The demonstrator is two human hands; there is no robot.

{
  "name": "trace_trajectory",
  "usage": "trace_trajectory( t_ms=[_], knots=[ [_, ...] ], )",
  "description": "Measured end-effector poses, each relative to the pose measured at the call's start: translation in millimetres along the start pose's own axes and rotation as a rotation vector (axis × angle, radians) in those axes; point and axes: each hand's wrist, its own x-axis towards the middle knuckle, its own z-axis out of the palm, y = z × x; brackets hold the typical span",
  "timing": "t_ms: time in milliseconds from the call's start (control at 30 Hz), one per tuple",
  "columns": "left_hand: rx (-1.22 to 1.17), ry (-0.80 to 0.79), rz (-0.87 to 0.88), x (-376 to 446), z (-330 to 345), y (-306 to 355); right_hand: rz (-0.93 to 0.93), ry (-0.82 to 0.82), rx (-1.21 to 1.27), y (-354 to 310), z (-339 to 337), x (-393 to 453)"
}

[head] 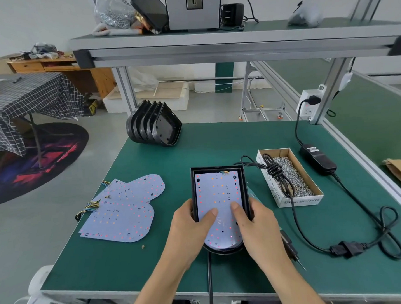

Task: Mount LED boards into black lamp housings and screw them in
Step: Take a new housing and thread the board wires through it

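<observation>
Both hands are holding a black plastic lamp housing (219,171) sitting near the front middle of the green-topped bench (153,267). The left hand (191,229) is wrapping the housing's left wall, thumb lying on the white LED board with red and orange dots (217,196) seated inside. The right hand (256,225) is gripping the right wall, its thumb also pressing the board. The other fingers of both hands are hiding behind the housing, and its rounded near end is partly covered by the palms.

A loose pile of matching white LED boards (124,211) is lying to the left, coloured wires trailing. A row of empty black housings (153,126) is standing at the far edge. An open cardboard box of silver screws (291,178) is sitting to the right, a coiled black cable (275,169) draping over it. A dark electric screwdriver (290,248) is peeking from behind the right wrist, mostly hidden.
</observation>
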Motion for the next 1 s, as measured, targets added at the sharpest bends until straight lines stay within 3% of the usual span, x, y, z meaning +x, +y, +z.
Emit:
trace_trajectory(
  t_ms=[133, 267, 467, 1000],
  knots=[
    [-0.105, 0.016, -0.061, -2, -4, 3, -0.035, -0.053, 0.022, -3, 2, -2],
    [-0.114, 0.183, -0.060, 4, -6, 10, -0.026, -0.135, 0.014, -3, 3, -6],
    [-0.170, 0.278, -0.092, 6, -1, 16, -0.004, -0.179, 0.024, -7, 3, -12],
    [-0.076, 0.279, -0.171, 20, 4, 5, 0.042, -0.088, -0.152, -3, 1, -14]
  ],
)
